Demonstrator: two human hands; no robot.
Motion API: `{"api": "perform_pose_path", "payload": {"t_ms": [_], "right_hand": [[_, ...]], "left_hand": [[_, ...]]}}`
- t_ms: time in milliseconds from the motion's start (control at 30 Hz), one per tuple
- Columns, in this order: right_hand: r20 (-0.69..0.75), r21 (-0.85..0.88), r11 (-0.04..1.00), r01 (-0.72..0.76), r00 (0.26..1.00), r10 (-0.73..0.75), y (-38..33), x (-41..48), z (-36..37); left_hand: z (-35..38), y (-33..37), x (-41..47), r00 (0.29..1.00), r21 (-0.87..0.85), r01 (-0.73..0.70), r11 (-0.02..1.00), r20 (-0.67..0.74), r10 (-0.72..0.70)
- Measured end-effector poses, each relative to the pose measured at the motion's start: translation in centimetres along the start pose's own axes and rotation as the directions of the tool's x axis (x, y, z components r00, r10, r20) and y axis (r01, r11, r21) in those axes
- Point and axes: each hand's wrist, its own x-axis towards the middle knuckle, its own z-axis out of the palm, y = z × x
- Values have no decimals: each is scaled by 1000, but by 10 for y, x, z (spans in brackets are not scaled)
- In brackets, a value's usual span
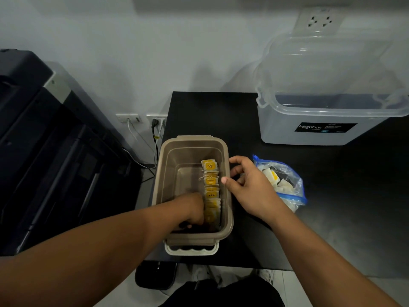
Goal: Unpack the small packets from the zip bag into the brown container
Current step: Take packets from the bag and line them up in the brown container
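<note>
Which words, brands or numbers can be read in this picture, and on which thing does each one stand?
"Megabox": black label on the clear box.
"TEA": yellow packet in the brown container.
Small print beside "Megabox": too small to read.
Mark on the farthest packet: blurred, not readable.
Packets in the zip bag: no text readable.

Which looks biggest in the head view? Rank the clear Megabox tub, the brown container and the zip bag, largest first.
1. Clear Megabox tub, largest though farthest away.
2. Brown container.
3. Zip bag, smallest, partly hidden by the right hand.
</note>
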Motion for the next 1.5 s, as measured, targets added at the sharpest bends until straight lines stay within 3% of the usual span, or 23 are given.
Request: {"api": "perform_pose_path", "payload": {"t_ms": [200, 400, 567, 667, 800, 933, 1000, 1100, 1167, 1233, 1367, 1500], "right_hand": [[19, 2, 1000, -11, 1000, 11, 0, 1, -1], [18, 13, 1000, -12, 1000, 12, 0, 2, 0], [25, 6, 1000, -8, 1000, 8, 0, 1, -1], [32, 6, 1000, -12, 999, 12, -1, 1, -2], [31, 4, 1000, -9, 999, 9, -1, 0, -1], [37, -8, 1000, -5, 999, 5, -1, -2, -3], [41, -7, 1000, -3, 999, 3, -2, -4, -5], [54, -3, 1000, -8, 999, 9, -3, -7, -8], [74, 5, 1000, -21, 997, 21, -4, -8, -11], [103, 11, 999, -38, 994, 36, -4, -8, -13], [141, -24, 999, -44, 989, 47, -2, -6, -15], [158, -53, 998, -41, 986, 49, -3, -4, -19]], "left_hand": [[4, 5, -2, 996, 30, -4, 1000, -86, 6], [2, 4, -3, 998, -190, 60, 980, -1, -61], [5, 5, 2, 997, 12, 43, 999, -57, -43], [2, 7, -3, 996, 40, 21, 999, -87, -18], [-6, 8, -13, 998, -100, 1, 995, -57, -7], [-11, -2, -20, 996, -317, 68, 946, 71, -48], [-13, -7, -19, 995, -460, 99, 882, 48, -87], [-13, -9, -6, 966, -673, 38, 738, -163, -199], [-11, -4, 0, 928, -838, -89, 539, -266, -261], [-9, 5, 2, 914, -938, -194, 287, -279, -296], [-17, 18, -6, 930, -963, -245, -112, -200, -309], [-23, 20, -10, 917, -931, -280, -232, -189, -352]]}}
